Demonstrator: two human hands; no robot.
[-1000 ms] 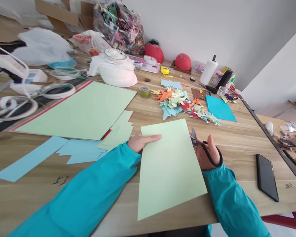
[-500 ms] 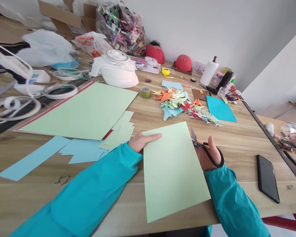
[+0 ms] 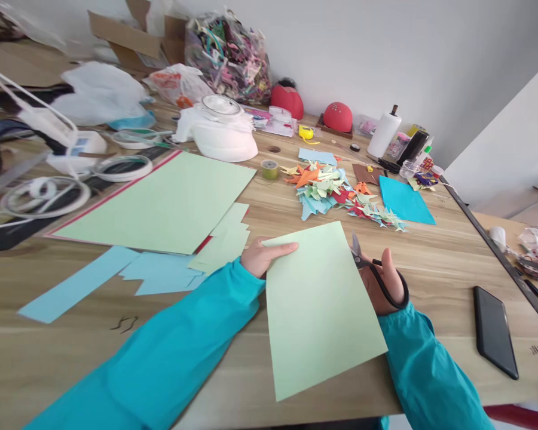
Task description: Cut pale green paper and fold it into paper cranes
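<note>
A pale green sheet of paper [image 3: 323, 310] is held up above the table, its upper left corner pinched by my left hand [image 3: 266, 255], with the thumb lying across the front. My right hand [image 3: 385, 286] has a pair of scissors [image 3: 363, 260] with black handles, the blades pointing up beside the sheet's right edge. Part of that hand's fingers is behind the paper. Left of the held sheet lie cut green pieces [image 3: 224, 239], blue pieces [image 3: 159, 272], a long blue strip [image 3: 78, 285] and a large green sheet [image 3: 170, 203].
Folded paper cranes [image 3: 325, 188] are heaped beyond the sheet, with a teal square [image 3: 406, 200] to their right. A phone [image 3: 495, 331] lies at the right. Farther back are a spool [image 3: 269, 169], a white cloth bundle [image 3: 224, 134] and a yellow tape measure [image 3: 306, 132].
The whole scene has shifted slightly to the right in view. Both hands keep their holds on the sheet and the scissors, with little other movement.
</note>
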